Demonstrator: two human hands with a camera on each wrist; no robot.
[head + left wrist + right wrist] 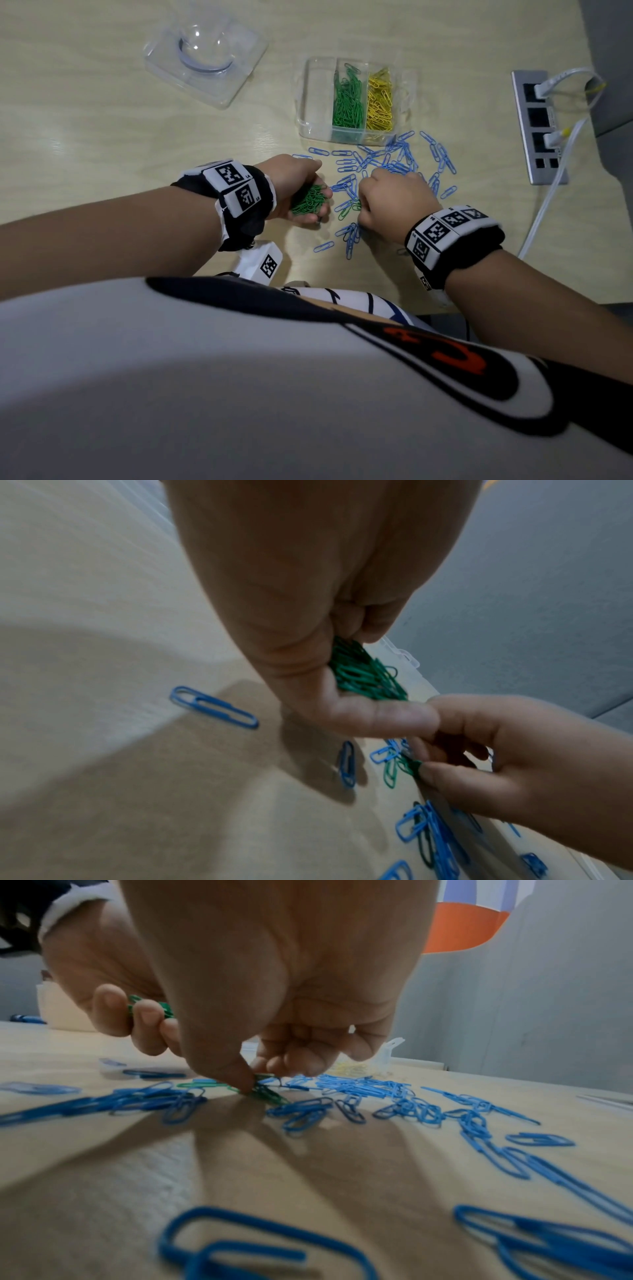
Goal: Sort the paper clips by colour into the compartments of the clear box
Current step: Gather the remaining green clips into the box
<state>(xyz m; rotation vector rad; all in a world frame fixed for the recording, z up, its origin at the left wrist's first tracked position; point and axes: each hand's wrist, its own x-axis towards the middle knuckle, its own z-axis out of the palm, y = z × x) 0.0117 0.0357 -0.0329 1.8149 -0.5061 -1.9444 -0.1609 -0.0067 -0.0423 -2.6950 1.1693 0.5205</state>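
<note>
My left hand [317, 192] is cupped, palm up, around a bunch of green clips [363, 674]. Just to its right, my right hand [364, 205] reaches down to the table. Its thumb and fingers [263, 1080] pinch green clips [270, 1095] lying among scattered blue clips [394, 161]. One more green clip [344, 213] lies between the hands. The clear box [317, 99] stands beyond the pile. Its middle compartment holds green clips [347, 99], its right one yellow clips [379, 102], and its left one looks empty.
A clear plastic lid with a domed centre [205, 58] lies at the far left. A grey power strip [539, 126] with white cables sits at the right edge. A white marker block [262, 262] rests near the table's front edge under my left wrist.
</note>
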